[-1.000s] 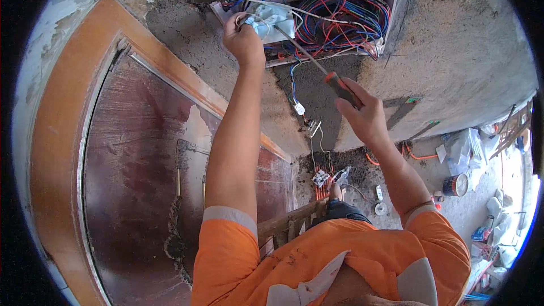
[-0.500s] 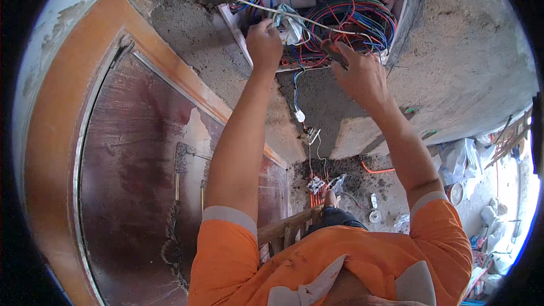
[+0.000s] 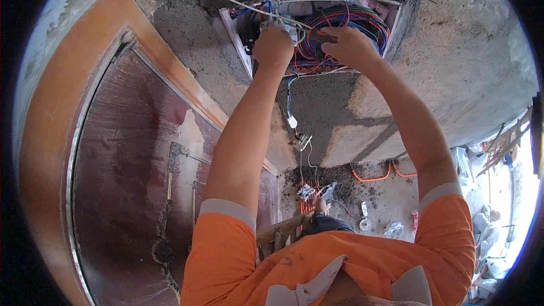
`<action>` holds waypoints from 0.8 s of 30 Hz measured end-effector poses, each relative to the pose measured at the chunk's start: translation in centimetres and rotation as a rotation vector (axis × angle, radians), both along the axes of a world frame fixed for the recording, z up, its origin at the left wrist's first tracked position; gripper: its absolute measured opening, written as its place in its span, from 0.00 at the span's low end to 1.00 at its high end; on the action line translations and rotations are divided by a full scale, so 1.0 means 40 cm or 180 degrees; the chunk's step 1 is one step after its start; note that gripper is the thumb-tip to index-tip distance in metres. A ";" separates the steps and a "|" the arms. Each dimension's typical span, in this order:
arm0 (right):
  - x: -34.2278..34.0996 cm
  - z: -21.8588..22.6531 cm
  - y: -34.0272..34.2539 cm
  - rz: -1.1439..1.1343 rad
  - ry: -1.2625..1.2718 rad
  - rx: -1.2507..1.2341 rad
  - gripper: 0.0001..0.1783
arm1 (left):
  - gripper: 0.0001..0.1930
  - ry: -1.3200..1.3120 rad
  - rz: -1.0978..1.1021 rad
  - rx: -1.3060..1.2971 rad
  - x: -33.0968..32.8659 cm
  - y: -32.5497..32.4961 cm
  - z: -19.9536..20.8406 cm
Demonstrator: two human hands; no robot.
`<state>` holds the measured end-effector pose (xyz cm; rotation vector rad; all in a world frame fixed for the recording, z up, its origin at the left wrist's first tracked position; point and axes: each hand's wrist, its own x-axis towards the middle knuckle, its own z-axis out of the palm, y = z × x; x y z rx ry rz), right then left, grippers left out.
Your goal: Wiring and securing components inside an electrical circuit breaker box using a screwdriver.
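Arms raised overhead, left hand [image 3: 273,45] fisted on wires, right hand [image 3: 347,45] seemingly gripping a tool, inside wall box [image 3: 396,20].

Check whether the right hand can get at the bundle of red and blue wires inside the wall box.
Probably yes: the right hand is already inside the open wall box, against the red and blue wires, with nothing covering them.

We've got a big wooden door [image 3: 130,192] with an orange frame [image 3: 39,153] filling the left of the frame. Rough grey plaster wall [image 3: 453,79] takes up the upper right. Down at lower centre, orange conduit [image 3: 371,178] loops along the dirty floor [image 3: 391,204], with white scraps [image 3: 365,224] lying near it.
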<state>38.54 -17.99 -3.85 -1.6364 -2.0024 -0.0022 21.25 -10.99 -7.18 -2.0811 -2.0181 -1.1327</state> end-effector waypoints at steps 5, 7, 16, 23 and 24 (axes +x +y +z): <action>0.037 0.016 0.005 0.0297 -0.0022 -0.0259 0.24 | 0.15 -0.0089 -0.0240 -0.0369 -0.005 0.016 0.002; 0.023 0.027 0.003 0.0291 -0.0071 -0.0103 0.24 | 0.14 0.0142 -0.0502 -0.0159 0.001 0.028 -0.011; -0.005 0.033 -0.017 0.0131 -0.0584 0.0040 0.26 | 0.08 0.0219 -0.0495 0.0540 -0.009 0.051 -0.015; -0.094 0.076 -0.064 0.0034 -0.1329 0.0175 0.14 | 0.12 -0.0107 -0.0121 0.0296 -0.041 0.058 0.003; -0.086 0.070 -0.065 -0.0087 -0.1466 0.0131 0.13 | 0.12 -0.0102 -0.0130 0.0267 -0.031 0.052 -0.003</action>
